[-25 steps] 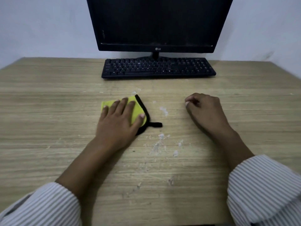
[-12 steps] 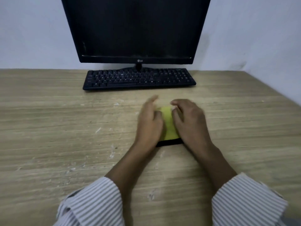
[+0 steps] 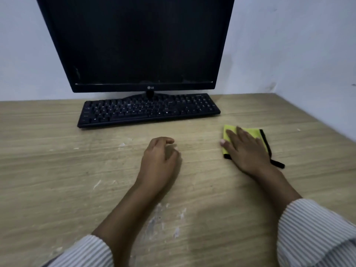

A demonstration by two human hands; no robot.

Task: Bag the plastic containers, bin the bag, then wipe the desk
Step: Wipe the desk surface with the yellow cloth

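A folded yellow cloth with black edging [image 3: 254, 132] lies on the right part of the wooden desk [image 3: 57, 170]. My right hand [image 3: 247, 151] presses flat on the cloth with straight fingers, covering most of it. My left hand [image 3: 160, 159] rests on the bare desk near the middle, fingers loosely curled, holding nothing. White crumbs and smears [image 3: 163, 218] lie on the desk between my forearms. No plastic containers, bag or bin are in view.
A black keyboard [image 3: 148, 109] sits at the back of the desk under a dark monitor [image 3: 138, 43]. A white wall closes off the back and the right side. More pale specks [image 3: 121, 145] lie left of centre.
The cloth passed from under my left hand to my right hand, which slid it to the right side of the desk. My left hand came off it and rests at the middle.
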